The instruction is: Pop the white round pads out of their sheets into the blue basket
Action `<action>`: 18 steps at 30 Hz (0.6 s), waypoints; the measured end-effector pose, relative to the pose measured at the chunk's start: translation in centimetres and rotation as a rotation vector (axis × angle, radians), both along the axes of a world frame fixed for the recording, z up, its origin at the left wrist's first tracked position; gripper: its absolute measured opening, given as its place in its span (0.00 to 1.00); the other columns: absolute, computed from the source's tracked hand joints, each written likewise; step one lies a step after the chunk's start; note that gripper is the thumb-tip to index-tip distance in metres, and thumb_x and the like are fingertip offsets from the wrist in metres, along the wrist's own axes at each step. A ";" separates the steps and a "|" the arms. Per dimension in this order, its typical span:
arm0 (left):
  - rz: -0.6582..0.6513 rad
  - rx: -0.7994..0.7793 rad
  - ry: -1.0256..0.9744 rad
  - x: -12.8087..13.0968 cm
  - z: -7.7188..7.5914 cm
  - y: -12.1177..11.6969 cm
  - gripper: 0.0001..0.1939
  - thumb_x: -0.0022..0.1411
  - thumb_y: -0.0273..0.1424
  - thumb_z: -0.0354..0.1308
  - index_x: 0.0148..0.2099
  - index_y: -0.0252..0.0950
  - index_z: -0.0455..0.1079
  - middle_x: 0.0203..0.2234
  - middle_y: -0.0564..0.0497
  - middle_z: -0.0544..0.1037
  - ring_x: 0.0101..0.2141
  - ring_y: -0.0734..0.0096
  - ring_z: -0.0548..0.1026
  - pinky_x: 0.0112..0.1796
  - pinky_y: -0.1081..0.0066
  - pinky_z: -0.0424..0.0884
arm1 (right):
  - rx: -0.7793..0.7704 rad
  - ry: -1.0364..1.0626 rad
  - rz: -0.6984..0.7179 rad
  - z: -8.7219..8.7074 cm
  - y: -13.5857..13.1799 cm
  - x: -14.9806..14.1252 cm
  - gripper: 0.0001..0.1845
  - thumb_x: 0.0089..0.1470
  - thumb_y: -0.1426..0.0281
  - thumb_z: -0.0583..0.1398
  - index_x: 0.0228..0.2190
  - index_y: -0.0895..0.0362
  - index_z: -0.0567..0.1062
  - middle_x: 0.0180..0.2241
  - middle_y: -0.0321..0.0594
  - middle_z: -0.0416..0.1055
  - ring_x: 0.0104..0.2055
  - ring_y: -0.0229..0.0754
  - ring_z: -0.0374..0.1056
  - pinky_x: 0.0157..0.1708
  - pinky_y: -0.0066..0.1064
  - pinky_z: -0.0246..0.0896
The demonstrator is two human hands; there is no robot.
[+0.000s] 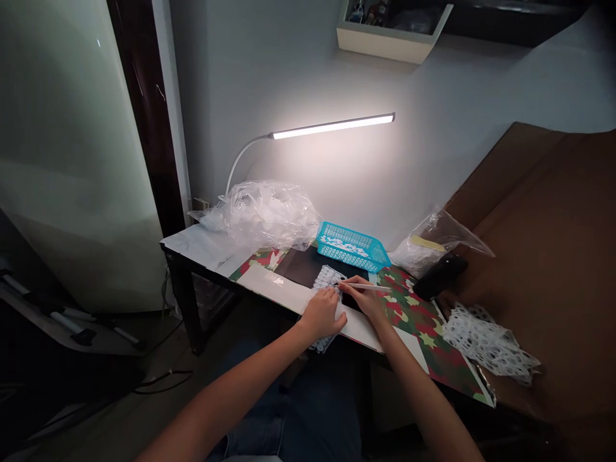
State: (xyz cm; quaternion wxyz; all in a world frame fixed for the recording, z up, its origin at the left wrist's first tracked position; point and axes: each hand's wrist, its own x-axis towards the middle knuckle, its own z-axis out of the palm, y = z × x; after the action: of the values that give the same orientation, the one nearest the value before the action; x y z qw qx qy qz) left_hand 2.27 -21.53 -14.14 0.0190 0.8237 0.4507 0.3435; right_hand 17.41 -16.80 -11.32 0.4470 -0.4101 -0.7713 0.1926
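A sheet of white round pieces in rows point(328, 276) lies on the table and hangs over its front edge, partly hidden beneath my hands. My left hand point(321, 314) holds the sheet down, fingers bent over it and thumb out to the right. In my right hand point(366, 299) is a slim white pen-like tool point(378, 288), pinched near its left end, its tip close to the upper right of the sheet. Just behind stands a turquoise basket point(353, 247) with small white pieces inside.
A lamp point(332, 126) shines over the table. A large clear plastic bag point(269, 215) sits at the back left, a smaller bag point(421, 253) at the back right. Farther right are a black object point(440, 276), white sheets with holes point(491, 343) and tall cardboard point(553, 256).
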 end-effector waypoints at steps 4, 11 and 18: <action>0.011 -0.009 0.010 0.0 0.1 -0.1 0.22 0.56 0.36 0.53 0.49 0.26 0.67 0.47 0.36 0.73 0.51 0.53 0.69 0.54 0.59 0.62 | -0.041 0.041 0.003 0.3 -0.2 0.1 0.17 0.53 0.54 0.58 0.29 0.56 0.75 0.28 0.41 0.75 0.32 0.45 0.73 0.32 0.34 0.70; 0.012 -0.013 0.013 0.0 0.0 -0.1 0.23 0.57 0.36 0.53 0.50 0.24 0.67 0.48 0.35 0.72 0.52 0.53 0.68 0.55 0.60 0.61 | -0.031 0.015 0.009 0.0 -0.1 0.0 0.17 0.50 0.54 0.60 0.27 0.55 0.76 0.28 0.40 0.75 0.31 0.45 0.72 0.30 0.33 0.68; 0.016 -0.006 0.008 0.0 0.1 -0.1 0.22 0.56 0.36 0.53 0.49 0.26 0.67 0.48 0.36 0.73 0.52 0.53 0.68 0.55 0.60 0.61 | 0.010 -0.034 0.002 -0.5 0.1 -0.1 0.13 0.53 0.57 0.59 0.28 0.54 0.75 0.29 0.39 0.76 0.31 0.44 0.72 0.29 0.32 0.66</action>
State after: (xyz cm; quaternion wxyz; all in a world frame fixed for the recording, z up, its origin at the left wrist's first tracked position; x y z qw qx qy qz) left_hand 2.30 -21.60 -14.08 0.0167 0.8215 0.4582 0.3389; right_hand 17.35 -16.72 -11.78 0.4356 -0.4103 -0.7801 0.1824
